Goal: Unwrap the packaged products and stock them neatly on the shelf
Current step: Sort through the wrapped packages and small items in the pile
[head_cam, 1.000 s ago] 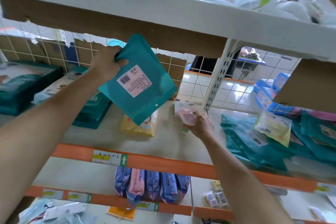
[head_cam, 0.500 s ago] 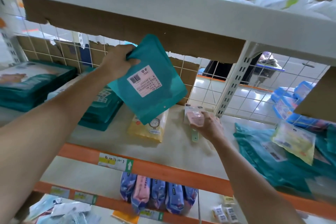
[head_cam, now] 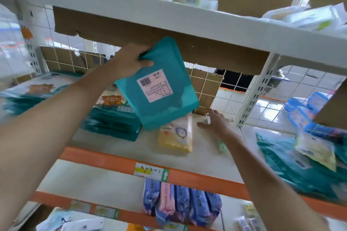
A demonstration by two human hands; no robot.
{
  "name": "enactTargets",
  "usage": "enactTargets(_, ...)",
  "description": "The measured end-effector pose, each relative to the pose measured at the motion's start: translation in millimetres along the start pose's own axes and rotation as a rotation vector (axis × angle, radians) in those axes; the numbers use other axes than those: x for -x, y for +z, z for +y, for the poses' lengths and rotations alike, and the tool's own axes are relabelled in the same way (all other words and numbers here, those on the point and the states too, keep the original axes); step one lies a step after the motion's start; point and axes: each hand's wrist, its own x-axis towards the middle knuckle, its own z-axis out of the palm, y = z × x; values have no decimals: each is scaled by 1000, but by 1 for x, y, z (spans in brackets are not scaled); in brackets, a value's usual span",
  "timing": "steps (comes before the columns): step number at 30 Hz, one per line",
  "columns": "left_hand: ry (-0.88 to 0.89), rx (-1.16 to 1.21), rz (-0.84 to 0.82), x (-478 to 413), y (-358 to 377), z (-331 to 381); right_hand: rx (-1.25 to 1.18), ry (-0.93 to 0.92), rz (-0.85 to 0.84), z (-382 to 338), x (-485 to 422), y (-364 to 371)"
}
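Now my left hand (head_cam: 129, 60) grips the pouch (head_cam: 159, 88) by its top corner, slanting down-right over the yellow pack (head_cam: 175, 135). My right hand (head_cam: 216, 122) rests flat, fingers spread, on the shelf (head_cam: 112, 146) beside it.

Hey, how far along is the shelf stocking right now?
Done: a yellow pack and stacked teal packs lie on the shelf. In hand: the left hand grips a teal pouch; the right hand rests at the shelf's back. Left: the jumbled teal pouches at right.
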Motion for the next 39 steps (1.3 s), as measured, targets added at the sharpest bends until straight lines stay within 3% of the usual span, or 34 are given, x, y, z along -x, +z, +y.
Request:
enactTargets(11,171,71,-59,15,-76,-38,-109,46,109,-90,23,15)
enactTargets(15,139,115,-95,33,-99,-70,-95,76,129,-119,40,27)
enactTargets(17,95,121,-105,42,-108,-89,-229,30,151,-138,46,34)
enactTargets(21,-7,104,-97,61,-123,-121,-746,-99,220,-180,58,39)
enactTargets(24,-46,125,-125,74,-129,-137,-897,-154,124,-222,65,34)
enactTargets(28,-68,193,-177,87,-135,-147,-924,-286,-77,-271,63,33)
enactTargets(31,-93,219,-182,96,-143,-153,-911,-323,-83,-292,59,38)
enactTargets(34,-106,179,-125,105,-141,-171,-926,-311,-79,-300,57,42)
enactTargets(37,-111,42,51,119,-141,-184,-1003,-234,-52,-298,59,40)
enactTargets(39,15,31,95,133,-143,-187,-1102,-157,-49,-292,60,36)
